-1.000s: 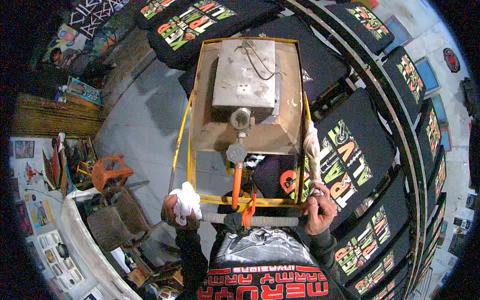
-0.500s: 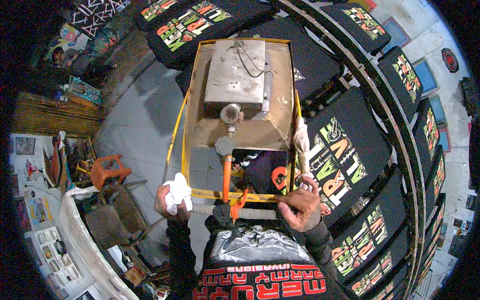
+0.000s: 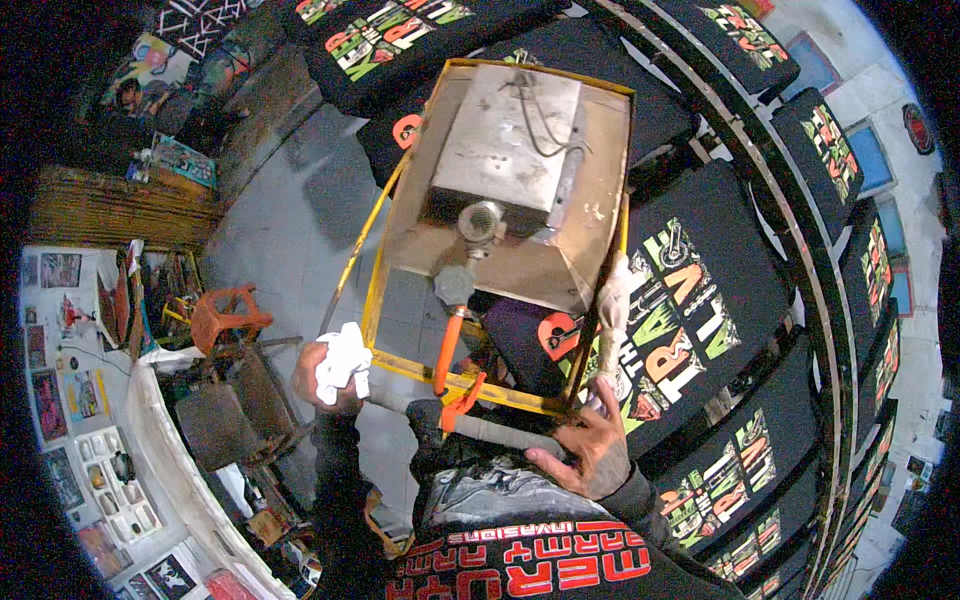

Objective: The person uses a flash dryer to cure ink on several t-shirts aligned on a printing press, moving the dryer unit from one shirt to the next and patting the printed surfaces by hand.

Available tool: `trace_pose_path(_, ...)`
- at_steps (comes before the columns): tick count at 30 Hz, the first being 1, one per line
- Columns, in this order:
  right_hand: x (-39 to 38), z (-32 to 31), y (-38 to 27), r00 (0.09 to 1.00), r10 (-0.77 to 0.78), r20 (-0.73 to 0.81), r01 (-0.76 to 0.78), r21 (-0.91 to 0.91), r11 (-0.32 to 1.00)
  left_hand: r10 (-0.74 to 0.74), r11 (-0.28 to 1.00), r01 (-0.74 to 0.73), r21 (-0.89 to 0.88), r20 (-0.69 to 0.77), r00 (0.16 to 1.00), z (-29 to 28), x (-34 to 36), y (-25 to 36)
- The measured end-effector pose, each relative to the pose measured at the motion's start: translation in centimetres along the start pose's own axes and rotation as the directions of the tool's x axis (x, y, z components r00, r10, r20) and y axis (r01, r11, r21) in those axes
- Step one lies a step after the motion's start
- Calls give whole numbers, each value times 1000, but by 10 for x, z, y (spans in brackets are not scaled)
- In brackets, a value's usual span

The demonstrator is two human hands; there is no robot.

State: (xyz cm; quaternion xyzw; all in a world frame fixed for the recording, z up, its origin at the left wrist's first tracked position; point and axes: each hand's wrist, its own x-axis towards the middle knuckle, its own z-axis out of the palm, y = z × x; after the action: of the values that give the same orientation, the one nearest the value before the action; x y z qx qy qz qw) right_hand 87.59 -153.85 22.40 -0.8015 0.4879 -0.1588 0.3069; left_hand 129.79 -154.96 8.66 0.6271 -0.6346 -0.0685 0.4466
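Note:
My left hand (image 3: 312,375) is closed on a crumpled white cloth (image 3: 343,362) beside the left end of a grey-wrapped bar (image 3: 500,432). My right hand (image 3: 595,445) lies at the bar's right end, thumb apart and fingers stretched toward a cloth-wrapped rod (image 3: 612,305). Beyond the bar stands a heater-like unit with a scuffed metal box (image 3: 515,130) on a brown, flared housing. A yellow frame (image 3: 400,368) surrounds it. From its round metal fitting (image 3: 455,285) an orange hose (image 3: 448,350) runs down to an orange strap (image 3: 460,405) tied around the bar.
Black printed shirts (image 3: 690,300) lie on several boards along the right, beside a curved dark rail (image 3: 790,190). At the left are an orange stool (image 3: 232,315), a brown chair (image 3: 235,415) and a cluttered white worktop (image 3: 110,440). Grey tiled floor (image 3: 270,235) lies between.
The heater unit and its yellow frame have swung clockwise, their far end shifting right. My right hand has moved slightly down and left, its fingers straighter. The cloth stays in my left hand.

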Motion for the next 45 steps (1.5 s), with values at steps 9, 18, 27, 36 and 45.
trace_pose_path(9, -13, 5, -1, 986, -24, -167, 33, 49, 998, -79, 969, 97, -228, 87, 993, 11, -53, -34)
trace_pose_path(18, -9, 35, 10, 848, 62, -526, 18, 146, 989, -118, 981, 129, -147, 79, 990, 22, -26, -21)
trace_pose_path(27, 0, 24, -8, 891, 70, -449, 6, 166, 986, -232, 973, 230, -37, -83, 969, 28, -52, -59)
trace_pose_path(36, 31, 10, 24, 658, 424, -623, -518, 33, 854, -246, 947, 285, -147, 240, 939, 38, -151, -164)
trace_pose_path(45, 54, 27, 47, 580, 752, -313, -677, 327, 659, -297, 889, 432, -152, 528, 796, 19, -62, -38)
